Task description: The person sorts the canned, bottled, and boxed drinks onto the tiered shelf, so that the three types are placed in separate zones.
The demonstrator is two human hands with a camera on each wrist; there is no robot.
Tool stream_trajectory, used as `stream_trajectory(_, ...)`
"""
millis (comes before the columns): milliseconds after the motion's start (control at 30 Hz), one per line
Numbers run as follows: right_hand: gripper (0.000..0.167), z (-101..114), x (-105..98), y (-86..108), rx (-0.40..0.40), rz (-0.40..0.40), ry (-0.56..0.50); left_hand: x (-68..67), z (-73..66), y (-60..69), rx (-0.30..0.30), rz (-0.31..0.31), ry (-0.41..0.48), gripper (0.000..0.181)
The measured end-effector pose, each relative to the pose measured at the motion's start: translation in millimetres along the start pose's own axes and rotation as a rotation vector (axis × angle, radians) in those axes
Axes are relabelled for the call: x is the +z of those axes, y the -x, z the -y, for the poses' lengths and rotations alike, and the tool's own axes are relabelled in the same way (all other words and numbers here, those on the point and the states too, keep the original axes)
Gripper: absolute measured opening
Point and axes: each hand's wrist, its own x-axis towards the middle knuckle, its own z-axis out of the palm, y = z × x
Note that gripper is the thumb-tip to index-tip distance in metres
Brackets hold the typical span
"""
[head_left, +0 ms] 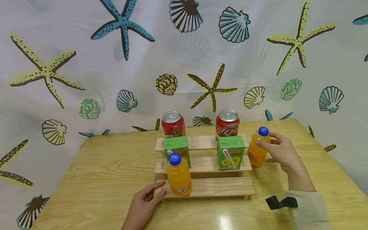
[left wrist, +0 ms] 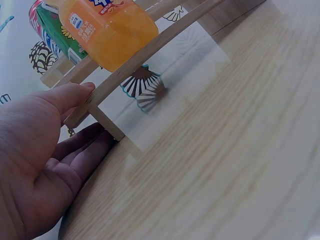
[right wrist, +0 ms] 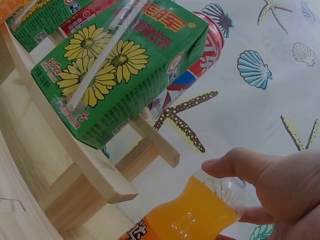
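My right hand (head_left: 283,151) grips an orange soda bottle (head_left: 257,153) with a blue cap, thumb on one side and fingers on the other. In the right wrist view that bottle (right wrist: 190,212) tilts beside the rack's end. At the left end of a three-step wooden rack (head_left: 215,187), my left hand (head_left: 143,203) holds the lowest board, with its thumb at the board's end and fingers by the leg in the left wrist view. A second orange soda bottle (head_left: 179,177) stands on that board, close to the left hand.
Two green drink cartons, one left (head_left: 177,143) and one right (head_left: 231,153), stand on the middle step. Red soda cans, left (head_left: 173,126) and right (head_left: 227,124), stand on the top step. Behind the wooden table (head_left: 109,172) hangs a shell-patterned cloth (head_left: 172,48).
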Motion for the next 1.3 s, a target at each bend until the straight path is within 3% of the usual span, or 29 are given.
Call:
stream_trajectory(900, 0.091, -15.0, 9.2, -11.2, 0.009, 0.01, 0.004, -1.0, 2.4, -1.4, -0.004, 0.005, 0.006, 0.038)
stream_trajectory(1300, 0.084, -18.8, 7.1, -12.4, -0.05, 0.011, -0.005, -0.5, 3.2, -2.5, -0.007, 0.002, -0.01, 0.039)
